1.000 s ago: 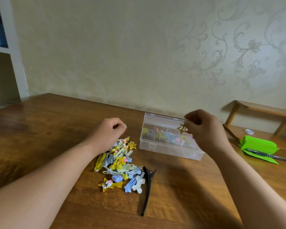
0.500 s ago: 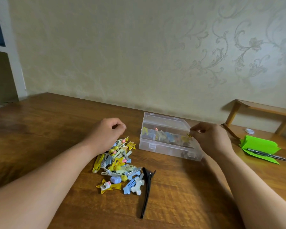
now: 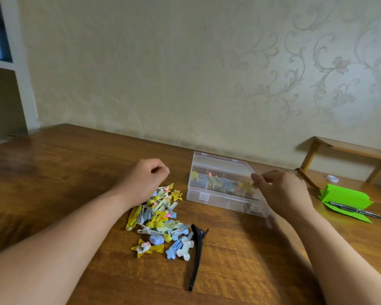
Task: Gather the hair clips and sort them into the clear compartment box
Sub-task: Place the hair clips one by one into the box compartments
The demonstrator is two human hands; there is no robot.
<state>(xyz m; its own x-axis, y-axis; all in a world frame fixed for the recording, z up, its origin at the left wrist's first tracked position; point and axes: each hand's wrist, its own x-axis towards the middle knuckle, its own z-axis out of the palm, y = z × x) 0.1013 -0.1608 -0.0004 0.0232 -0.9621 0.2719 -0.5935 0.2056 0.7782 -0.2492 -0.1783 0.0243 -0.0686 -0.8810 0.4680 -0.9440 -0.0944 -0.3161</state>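
A pile of small colourful hair clips (image 3: 161, 216) lies on the wooden table (image 3: 53, 172), with a long black clip (image 3: 197, 256) at its right edge. The clear compartment box (image 3: 218, 160) stands open behind the pile, and several clips lie in its back row. My left hand (image 3: 144, 180) rests as a loose fist on the far end of the pile; nothing shows in it. My right hand (image 3: 282, 190) is at the box's right end, fingertips pinched on a yellow star clip (image 3: 248, 187) down inside the right compartment.
A folded green paper (image 3: 345, 198) with a black pen (image 3: 356, 211) on it lies to the right of the box. A small white cap (image 3: 332, 178) and a low wooden rack (image 3: 350, 148) sit behind them. A white shelf unit (image 3: 20, 73) stands at the far left.
My right hand has come down and moved right, carrying the yellow star clip from above the box into its right compartment. My left hand has stayed on the pile.
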